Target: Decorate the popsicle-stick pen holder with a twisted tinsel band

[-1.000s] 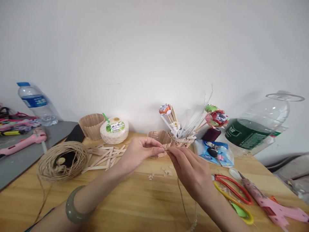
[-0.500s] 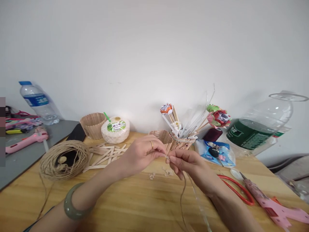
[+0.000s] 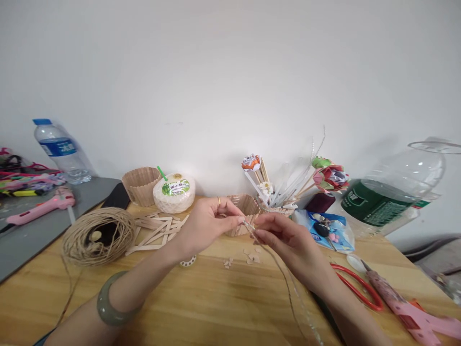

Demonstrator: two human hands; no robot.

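My left hand point(image 3: 212, 221), with a ring and a green bangle on the arm, pinches the end of a twisted cord point(image 3: 249, 226) between thumb and forefinger. Close beside it, my right hand point(image 3: 279, 235) grips the same cord with thumb and fingers. The cord looks like brown twine together with a shiny silvery strand. Its loose tails point(image 3: 288, 278) hang from my right hand toward the table's front edge. Behind my hands stands a small brown pleated basket point(image 3: 243, 204), partly hidden by them.
A twine coil point(image 3: 97, 235), wooden sticks point(image 3: 158, 230) and a white coconut point(image 3: 175, 194) lie left. Paper flowers point(image 3: 329, 178) stand at the back. Red-handled scissors point(image 3: 360, 286), a pink glue gun point(image 3: 399, 302) and a large bottle point(image 3: 382, 197) are right. Wood scraps point(image 3: 252, 257) lie mid-table.
My hands have drawn slightly apart, and more of the silvery cord shows between them. The hanging tails have swung to the right. The whole view has shifted a little.
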